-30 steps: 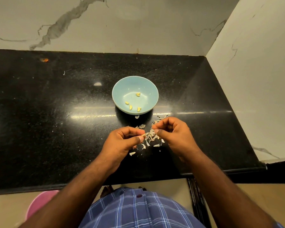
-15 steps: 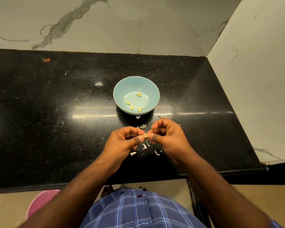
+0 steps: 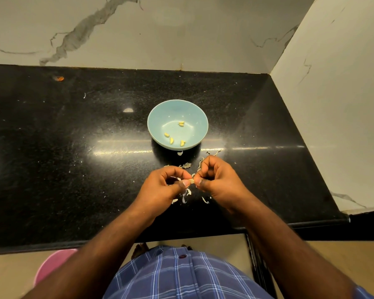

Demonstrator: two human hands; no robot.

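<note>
Left hand [image 3: 162, 189] and right hand [image 3: 219, 183] pinch one garlic clove [image 3: 191, 181].

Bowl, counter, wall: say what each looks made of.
Bowl: probably glazed ceramic, possibly melamine; smooth pale blue with a soft sheen.
Counter: polished black granite, it seems; fine speckle and a mirror-like streak of light.
Wall: marble or marble-look tile; off-white with grey veins, satin finish.

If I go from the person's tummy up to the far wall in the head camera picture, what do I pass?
Blue checked shirt → garlic clove, pinched between left hand and right hand → light blue bowl holding peeled cloves → marble wall.
</note>
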